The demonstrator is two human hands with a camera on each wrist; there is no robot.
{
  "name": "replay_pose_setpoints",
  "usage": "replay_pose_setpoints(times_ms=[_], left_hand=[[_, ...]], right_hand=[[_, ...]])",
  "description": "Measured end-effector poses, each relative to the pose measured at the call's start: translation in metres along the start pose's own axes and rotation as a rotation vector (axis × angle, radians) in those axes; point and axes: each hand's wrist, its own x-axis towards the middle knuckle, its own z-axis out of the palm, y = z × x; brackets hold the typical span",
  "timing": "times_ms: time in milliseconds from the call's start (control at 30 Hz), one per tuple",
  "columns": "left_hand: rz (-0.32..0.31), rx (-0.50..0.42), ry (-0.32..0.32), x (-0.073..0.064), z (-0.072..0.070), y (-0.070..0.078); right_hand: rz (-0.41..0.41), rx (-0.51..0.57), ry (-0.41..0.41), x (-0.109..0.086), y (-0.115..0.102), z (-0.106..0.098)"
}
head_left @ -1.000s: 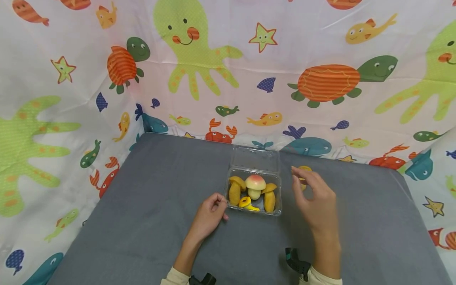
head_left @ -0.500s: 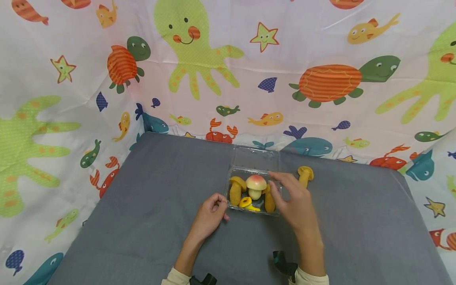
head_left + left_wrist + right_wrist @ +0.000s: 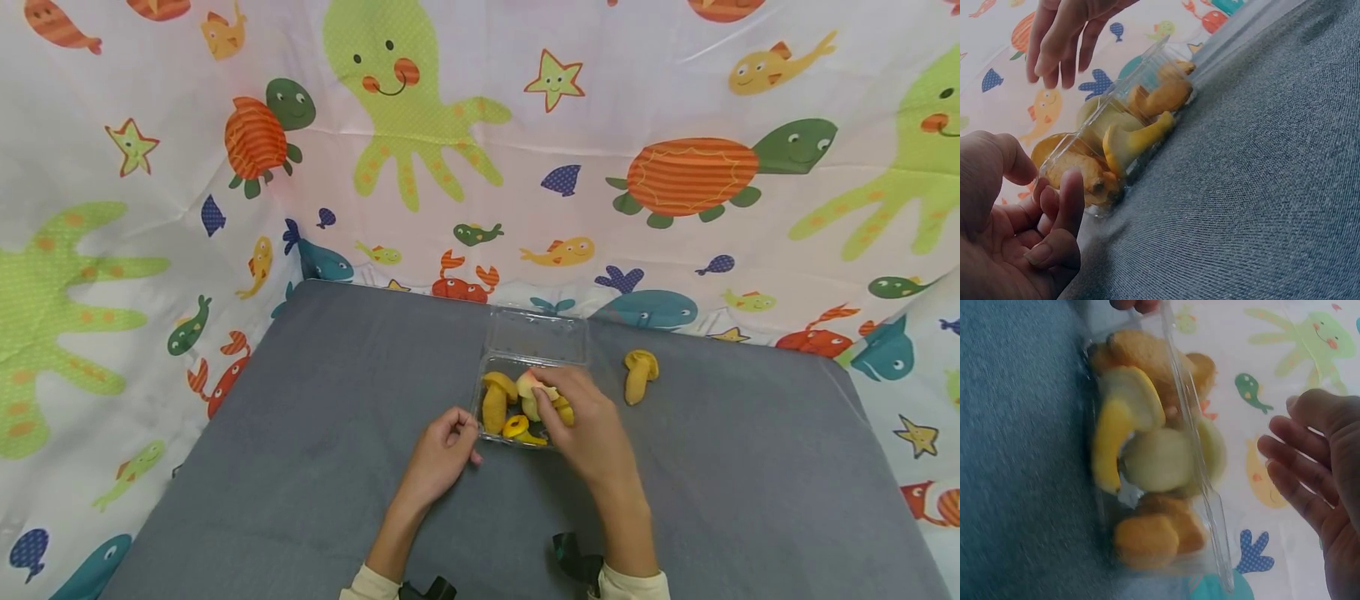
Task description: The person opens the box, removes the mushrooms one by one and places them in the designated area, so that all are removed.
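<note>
A clear plastic box (image 3: 1211, 499) with its lid (image 3: 537, 335) folded back holds several toy mushrooms. Inside are a brown mushroom (image 3: 495, 402) at the left, a pale one with a reddish cap (image 3: 1159, 461), a yellow trumpet-shaped one (image 3: 516, 427) in front and another brown one (image 3: 1147, 540) at the right. My left hand (image 3: 442, 450) pinches the box's left edge between thumb and finger. Above the box hovers my right hand (image 3: 600, 429), fingers loosely bent and holding nothing; from the head it covers the box's right side.
One more brown toy mushroom (image 3: 640, 377) lies on the grey table cover (image 3: 300, 467), right of the box. Behind the table hangs a curtain (image 3: 480, 108) printed with sea animals.
My right hand has moved left from beside the lone brown mushroom, which is now fully uncovered, to over the box. My left hand stays at the box's edge.
</note>
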Motion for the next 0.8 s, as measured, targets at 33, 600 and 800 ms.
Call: replay_pose_setpoints(times_ms=[33, 600, 800], left_hand=[[0.0, -0.001, 0.002, 0.0, 0.0, 0.0], [0.007, 0.03, -0.007, 0.0, 0.0, -0.001], [0.011, 0.03, -0.011, 0.001, 0.0, -0.002]], right_hand=[[0.005, 0.0, -0.006, 0.0, -0.001, 0.002], [0.159, -0.066, -0.095, 0.003, -0.013, 0.024], [0.185, -0.124, -0.135, 0.006, -0.021, 0.03]])
